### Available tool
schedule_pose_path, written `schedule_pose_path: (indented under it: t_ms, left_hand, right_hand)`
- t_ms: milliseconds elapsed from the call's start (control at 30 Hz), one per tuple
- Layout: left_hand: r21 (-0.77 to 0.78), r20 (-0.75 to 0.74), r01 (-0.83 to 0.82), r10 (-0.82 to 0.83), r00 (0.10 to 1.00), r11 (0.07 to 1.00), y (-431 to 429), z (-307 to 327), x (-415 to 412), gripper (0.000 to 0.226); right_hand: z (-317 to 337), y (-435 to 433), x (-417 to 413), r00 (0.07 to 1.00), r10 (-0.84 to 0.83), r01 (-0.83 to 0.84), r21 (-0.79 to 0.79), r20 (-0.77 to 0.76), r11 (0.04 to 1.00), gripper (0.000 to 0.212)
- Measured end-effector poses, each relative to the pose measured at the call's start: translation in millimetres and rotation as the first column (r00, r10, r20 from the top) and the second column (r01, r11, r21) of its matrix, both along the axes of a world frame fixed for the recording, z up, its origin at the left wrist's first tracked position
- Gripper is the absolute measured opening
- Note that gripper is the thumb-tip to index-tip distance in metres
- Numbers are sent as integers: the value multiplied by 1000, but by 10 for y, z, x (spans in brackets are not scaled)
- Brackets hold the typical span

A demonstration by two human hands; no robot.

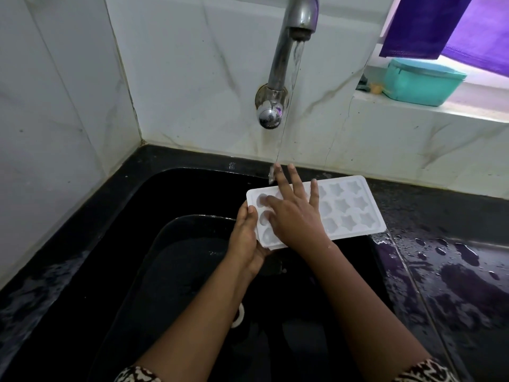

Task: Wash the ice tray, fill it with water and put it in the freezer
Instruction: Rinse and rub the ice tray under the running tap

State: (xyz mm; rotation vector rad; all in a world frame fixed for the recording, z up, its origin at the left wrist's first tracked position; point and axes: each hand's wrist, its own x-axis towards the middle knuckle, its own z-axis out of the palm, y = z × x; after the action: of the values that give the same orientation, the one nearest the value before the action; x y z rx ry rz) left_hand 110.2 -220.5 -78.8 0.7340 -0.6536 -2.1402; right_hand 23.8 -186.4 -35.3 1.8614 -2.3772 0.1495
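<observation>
Washing step: left hand [246,235] grips tray [347,207]; right hand [295,213], fingers spread, rubs cavities under tap [296,37]. Next, presumably: rinse remaining cavities.

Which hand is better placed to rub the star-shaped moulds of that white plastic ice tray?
Right. The right hand lies flat, fingers spread, on the white plastic ice tray beside those moulds. The left hand grips the tray's opposite end, steadying it over the black sink.
</observation>
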Motion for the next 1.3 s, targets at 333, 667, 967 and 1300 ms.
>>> schedule_pose_path:
  t_ms: [333,667,967,1300]
  left_hand:
    - [2,-8,-23,23,1000,1000,63,6,34,29]
    - [-7,-14,-35,35,999,999,66,48,64,27]
    - [-60,11,-31,32,999,998,90,48,71,25]
    - [-63,38,-18,21,999,998,76,40,92,27]
  right_hand:
    - [41,49,64,1000,27,-26,29,-12,999,29]
    - [118,58,123,998,49,-49,5,32,999,32]
    - [91,113,107,1000,17,-17,-86,-9,996,59]
    - [54,113,167,999,-45,45,-84,6,995,65]
